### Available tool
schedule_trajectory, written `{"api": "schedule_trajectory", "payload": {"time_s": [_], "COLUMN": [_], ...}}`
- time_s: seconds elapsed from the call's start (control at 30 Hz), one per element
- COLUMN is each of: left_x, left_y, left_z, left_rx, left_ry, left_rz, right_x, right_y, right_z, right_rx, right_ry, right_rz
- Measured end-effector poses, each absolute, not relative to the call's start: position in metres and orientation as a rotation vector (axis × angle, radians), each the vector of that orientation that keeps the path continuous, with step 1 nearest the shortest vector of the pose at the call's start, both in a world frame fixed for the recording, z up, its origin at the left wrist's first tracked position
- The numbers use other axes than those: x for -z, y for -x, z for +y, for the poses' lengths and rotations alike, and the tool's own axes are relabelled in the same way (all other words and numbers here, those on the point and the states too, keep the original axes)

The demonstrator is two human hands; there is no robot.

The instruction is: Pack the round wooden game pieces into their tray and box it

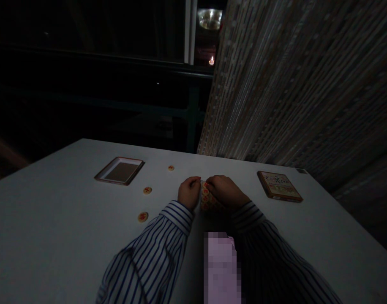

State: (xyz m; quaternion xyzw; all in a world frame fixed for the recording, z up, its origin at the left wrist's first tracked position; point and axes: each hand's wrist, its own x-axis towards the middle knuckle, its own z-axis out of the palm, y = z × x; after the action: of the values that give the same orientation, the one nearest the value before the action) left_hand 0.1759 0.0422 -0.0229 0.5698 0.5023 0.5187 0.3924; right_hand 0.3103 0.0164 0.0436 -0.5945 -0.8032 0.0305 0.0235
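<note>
In front of me, a clear pack of Chinese chess pieces (205, 198) shows round pale discs with red characters, set close together. My left hand (189, 193) is closed, its thumb and finger pinching the pack's upper left edge. On the other side my right hand (228, 192) is closed over the top right of the pack and hides much of it. Three loose pieces lie left of my hands: a far chess piece (171, 168), a middle chess piece (147, 190) and a near chess piece (143, 217).
An open shallow box half (98, 177) lies at the left on the white table (85, 236). To the right rests a flat box part with a printed top (280, 185). A string curtain (260, 84) hangs behind the table, beside a dark window. The light is dim.
</note>
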Motion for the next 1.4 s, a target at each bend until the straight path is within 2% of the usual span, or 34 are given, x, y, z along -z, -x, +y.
{"api": "schedule_trajectory", "payload": {"time_s": [0.33, 0.63, 1.03, 1.4], "left_x": [0.024, 0.03, 0.028, 0.023], "left_y": [-0.177, -0.176, -0.176, -0.176], "left_z": [0.043, 0.045, 0.045, 0.043], "left_rx": [-1.313, -1.329, -1.346, -1.352], "left_ry": [-1.407, -1.462, -1.437, -1.434], "left_rz": [1.282, 1.27, 1.261, 1.258], "right_x": [-0.057, -0.059, -0.067, -0.099], "right_y": [-0.31, -0.317, -0.313, -0.309], "right_z": [0.015, 0.017, 0.011, 0.018], "right_rx": [-0.106, 0.015, -0.005, 0.02], "right_ry": [1.953, 1.882, 1.915, 1.81], "right_rz": [-2.427, -2.364, -2.334, -2.21]}}
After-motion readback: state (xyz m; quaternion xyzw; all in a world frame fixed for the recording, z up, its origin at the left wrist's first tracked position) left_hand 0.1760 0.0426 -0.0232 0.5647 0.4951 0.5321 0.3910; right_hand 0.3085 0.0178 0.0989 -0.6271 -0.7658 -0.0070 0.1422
